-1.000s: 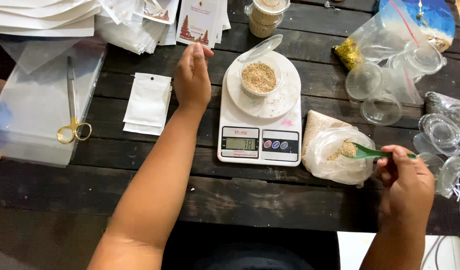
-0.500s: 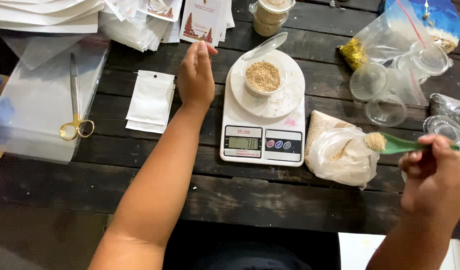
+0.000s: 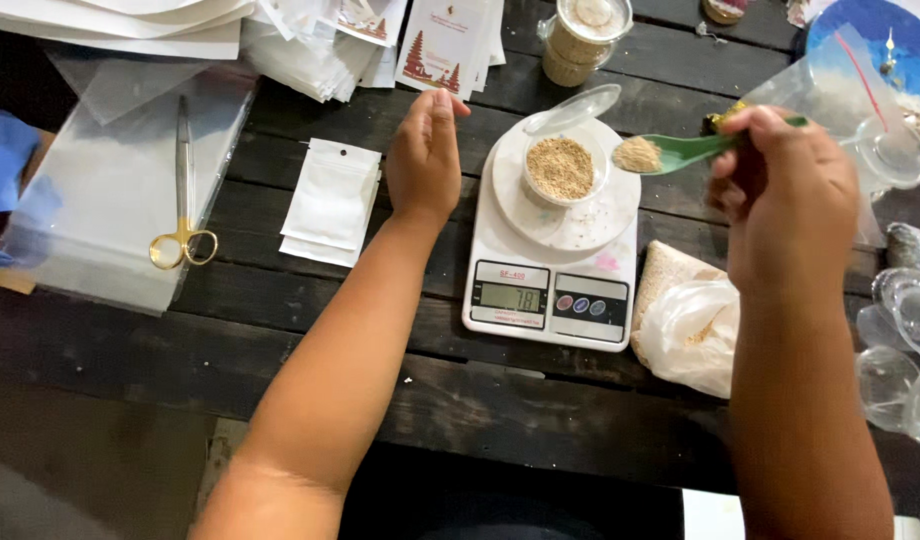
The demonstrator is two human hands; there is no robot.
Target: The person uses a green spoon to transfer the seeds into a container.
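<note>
Small cup (image 3: 562,168) of tan grain sits on the white digital scale (image 3: 552,290) mid-counter, its lid tipped open behind, with white pouches (image 3: 330,202) and gold-handled scissors (image 3: 184,240) off to the left. The left hand (image 3: 425,155) rests flat and empty just beside the scale's left edge. From the right, the right hand (image 3: 785,190) pinches a green spoon (image 3: 680,152), long axis level, its heaped bowl just right of the cup; a bag of grain (image 3: 685,325) lies below.

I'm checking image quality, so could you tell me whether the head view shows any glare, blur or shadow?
Head view: soft even light, no hard shadows; mild glare on the clear plastic bag and empty cups; the right hand and green spoon look slightly soft, the scale sharp.
</note>
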